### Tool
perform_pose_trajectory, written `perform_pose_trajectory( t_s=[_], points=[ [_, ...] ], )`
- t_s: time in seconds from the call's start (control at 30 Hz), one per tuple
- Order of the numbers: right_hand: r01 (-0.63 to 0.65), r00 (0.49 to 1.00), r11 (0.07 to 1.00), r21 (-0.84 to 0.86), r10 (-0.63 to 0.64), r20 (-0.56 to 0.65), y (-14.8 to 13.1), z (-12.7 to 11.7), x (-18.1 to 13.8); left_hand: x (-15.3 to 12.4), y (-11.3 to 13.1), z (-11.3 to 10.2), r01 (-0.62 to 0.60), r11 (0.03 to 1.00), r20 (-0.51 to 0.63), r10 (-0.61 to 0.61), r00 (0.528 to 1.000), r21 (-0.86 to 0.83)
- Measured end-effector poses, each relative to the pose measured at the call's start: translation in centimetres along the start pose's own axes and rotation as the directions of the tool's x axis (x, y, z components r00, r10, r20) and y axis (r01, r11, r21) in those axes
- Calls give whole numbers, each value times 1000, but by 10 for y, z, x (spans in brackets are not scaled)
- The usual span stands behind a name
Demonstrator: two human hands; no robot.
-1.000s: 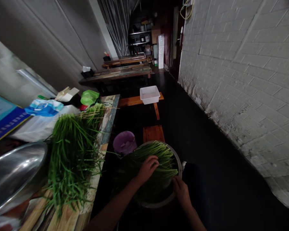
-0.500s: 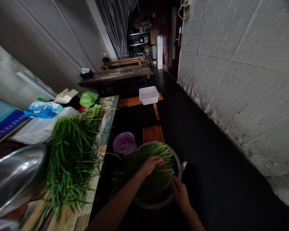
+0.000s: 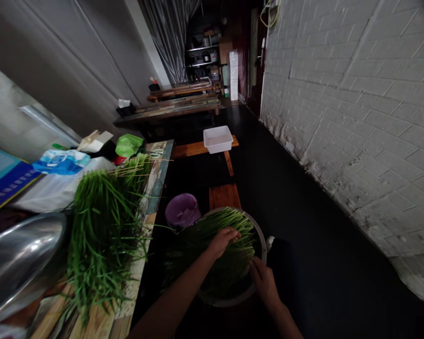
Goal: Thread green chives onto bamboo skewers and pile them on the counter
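Long green garlic chives [image 3: 229, 219] fill a round basin [image 3: 263, 247] low in front of me, their pale cut ends toward the right rim. My left hand [image 3: 224, 241] lies over the bundle, its fingers closed in a pinch around some stalks. At the basin's right rim, my right hand [image 3: 263, 278] is closed, with thumb and fingers together at the stalk ends. The dim light hides exactly how many stalks each hand has. A second heap of garlic chives [image 3: 101, 226] spreads over the wooden table [image 3: 139, 275] on my left.
A purple bin [image 3: 182, 212] stands against the basin's far left side. Beyond it are a small wooden stool [image 3: 224, 195] and a bench [image 3: 189, 149] carrying a white tub [image 3: 218, 139]. A steel bowl [image 3: 24, 254] sits on the left table. A brick wall [image 3: 356, 127] runs along the right.
Both hands stay almost where they were over the basin, with only a slight shift of the right hand upward. The view has moved very slightly.
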State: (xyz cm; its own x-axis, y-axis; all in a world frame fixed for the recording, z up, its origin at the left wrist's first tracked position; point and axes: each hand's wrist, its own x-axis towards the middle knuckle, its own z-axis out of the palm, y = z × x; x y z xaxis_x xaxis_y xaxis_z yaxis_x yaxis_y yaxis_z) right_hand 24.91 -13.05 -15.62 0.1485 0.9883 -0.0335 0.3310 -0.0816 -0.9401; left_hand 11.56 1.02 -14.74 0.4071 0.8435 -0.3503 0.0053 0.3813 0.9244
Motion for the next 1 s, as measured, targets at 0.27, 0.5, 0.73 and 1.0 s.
perform_pose_trajectory(
  t_s=[0.27, 0.5, 0.73, 1.0],
  points=[
    [3, 1000, 1000, 17, -3, -3, 2, 0, 1, 0, -7, 1, 7, 1000, 22, -7, 1000, -26],
    [-2, 1000, 1000, 6, 2, 9, -5, -3, 3, 2, -6, 2, -26, 999, -25, 25, 999, -33],
    [0, 1000, 1000, -16, 0, -3, -4, 0, 2, 0, -7, 0, -105, 993, -12, 106, 994, 58],
    [-14, 1000, 1000, 16, 14, -14, 1, 2, 0, -6, -9, -6, -96, 957, 60, 82, 995, 273]
  ],
)
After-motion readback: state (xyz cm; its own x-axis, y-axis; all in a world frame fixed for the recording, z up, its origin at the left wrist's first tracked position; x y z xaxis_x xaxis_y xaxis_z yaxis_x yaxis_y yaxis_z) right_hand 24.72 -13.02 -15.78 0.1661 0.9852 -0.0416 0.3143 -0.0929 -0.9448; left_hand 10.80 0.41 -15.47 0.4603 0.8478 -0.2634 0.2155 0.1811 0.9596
